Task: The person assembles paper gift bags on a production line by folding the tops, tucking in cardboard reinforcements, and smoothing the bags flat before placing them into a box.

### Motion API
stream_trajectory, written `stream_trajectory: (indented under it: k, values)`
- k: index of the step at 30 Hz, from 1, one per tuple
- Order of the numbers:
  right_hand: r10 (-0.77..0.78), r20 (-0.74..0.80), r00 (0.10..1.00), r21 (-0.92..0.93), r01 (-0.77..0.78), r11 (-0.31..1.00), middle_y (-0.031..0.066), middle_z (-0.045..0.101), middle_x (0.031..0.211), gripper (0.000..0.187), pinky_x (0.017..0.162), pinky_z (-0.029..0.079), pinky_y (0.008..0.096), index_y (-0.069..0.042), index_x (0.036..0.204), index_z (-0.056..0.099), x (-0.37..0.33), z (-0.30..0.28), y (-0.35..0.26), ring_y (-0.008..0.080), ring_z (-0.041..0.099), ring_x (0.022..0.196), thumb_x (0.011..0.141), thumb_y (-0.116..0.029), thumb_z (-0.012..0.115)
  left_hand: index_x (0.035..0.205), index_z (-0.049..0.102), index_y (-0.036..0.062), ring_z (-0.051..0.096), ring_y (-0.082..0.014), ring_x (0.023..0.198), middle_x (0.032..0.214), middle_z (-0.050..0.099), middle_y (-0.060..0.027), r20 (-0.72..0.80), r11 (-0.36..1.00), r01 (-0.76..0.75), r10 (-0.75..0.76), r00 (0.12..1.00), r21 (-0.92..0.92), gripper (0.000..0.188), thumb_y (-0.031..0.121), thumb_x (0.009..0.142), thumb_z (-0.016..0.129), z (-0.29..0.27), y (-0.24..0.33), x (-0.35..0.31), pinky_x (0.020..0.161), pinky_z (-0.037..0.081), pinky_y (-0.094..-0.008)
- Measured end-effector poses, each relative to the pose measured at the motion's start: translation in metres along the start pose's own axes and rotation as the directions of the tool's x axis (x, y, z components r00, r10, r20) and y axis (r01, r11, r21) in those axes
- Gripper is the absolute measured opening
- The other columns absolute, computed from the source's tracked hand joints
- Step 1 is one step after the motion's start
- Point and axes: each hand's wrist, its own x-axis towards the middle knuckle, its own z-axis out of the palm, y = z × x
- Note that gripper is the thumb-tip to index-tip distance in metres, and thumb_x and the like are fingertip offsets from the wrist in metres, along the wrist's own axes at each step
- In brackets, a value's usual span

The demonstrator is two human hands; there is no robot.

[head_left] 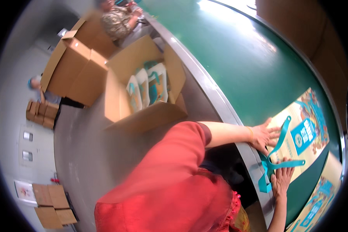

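Observation:
A cream printed bag [305,135] with a teal label lies flat on the green work surface [236,69], by its metal edge [216,92]. My left hand [263,136] rests flat at the bag's near side, fingers spread beside a teal strap [284,135]. Closer to me, my right hand [282,179] lies on the bag's lower corner, fingers stretched out against a second teal strap [290,164]. Folded teal strap ends [265,182] hang toward the metal edge. Neither hand appears to grip anything.
Another printed bag [317,201] lies at the lower right. On my left stands an open carton [118,92] holding several bags [156,83]. Large cartons [77,69] stand behind it. One person [118,23] sits at the far edge; another [46,96] is farther left.

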Motion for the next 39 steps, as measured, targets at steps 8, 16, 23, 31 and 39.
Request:
stream_trajectory:
  k: [8,16,23,31,39]
  values:
    - [0.035,-0.090,0.995,0.017,-0.033,0.999,0.0168,0.030,0.149,0.056,0.114,0.010,0.0543,-0.006,0.138,0.041,-0.008,0.013,0.007,0.0383,0.020,0.140,0.092,-0.038,0.038,0.137,0.046,0.0217,0.009,-0.0312,0.144,0.155,0.019,-0.0116,-0.042,0.998,-0.047,0.049,0.998,0.038,0.068,0.052,0.078,0.059,0.002,-0.003,0.011,0.104,0.002,-0.0718]
    - [0.275,-0.304,0.912,0.193,-0.223,0.955,0.0176,0.044,0.133,0.053,0.100,0.027,0.0480,-0.003,0.127,0.048,-0.002,-0.031,-0.002,0.0373,0.036,0.125,0.089,-0.040,0.049,0.120,0.056,0.0132,0.048,-0.0255,0.119,0.124,0.054,-0.0074,-0.238,0.994,-0.049,0.072,0.969,0.102,0.053,0.042,0.076,0.062,-0.021,-0.018,0.025,0.094,0.038,-0.0524]
    - [0.532,-0.316,0.785,0.361,-0.419,0.833,0.0141,0.064,0.099,0.040,0.078,0.047,0.0381,-0.006,0.118,0.057,-0.037,-0.040,0.003,0.0315,0.059,0.091,0.080,-0.015,0.067,0.110,0.060,0.0153,0.054,-0.0275,0.106,0.108,0.060,-0.0074,0.052,0.926,0.235,-0.262,0.964,0.295,0.050,0.043,0.068,0.067,-0.068,0.016,0.029,0.093,0.033,-0.0503]
    - [0.520,-0.411,0.749,0.426,-0.346,0.836,0.0113,0.063,0.088,0.031,0.076,0.046,0.0383,-0.006,0.102,0.062,-0.048,-0.055,-0.026,0.0297,0.058,0.087,0.075,-0.018,0.072,0.105,0.057,0.0167,0.054,-0.0264,0.088,0.090,0.056,-0.0055,-0.265,0.926,-0.087,0.195,0.944,0.368,0.036,0.033,0.076,0.069,-0.059,0.022,-0.007,0.084,0.039,-0.0444]
    - [0.613,0.157,0.774,0.840,-0.431,0.328,0.0080,0.065,0.082,0.022,0.071,0.047,0.0364,-0.005,0.088,0.066,-0.073,-0.044,-0.016,0.0260,0.060,0.078,0.076,-0.022,0.073,0.102,0.060,0.0138,0.055,-0.0232,0.085,0.086,0.053,-0.0051,-0.204,0.952,-0.139,0.198,0.959,0.274,0.031,0.029,0.076,0.069,-0.034,0.035,-0.045,0.074,0.045,-0.0366]
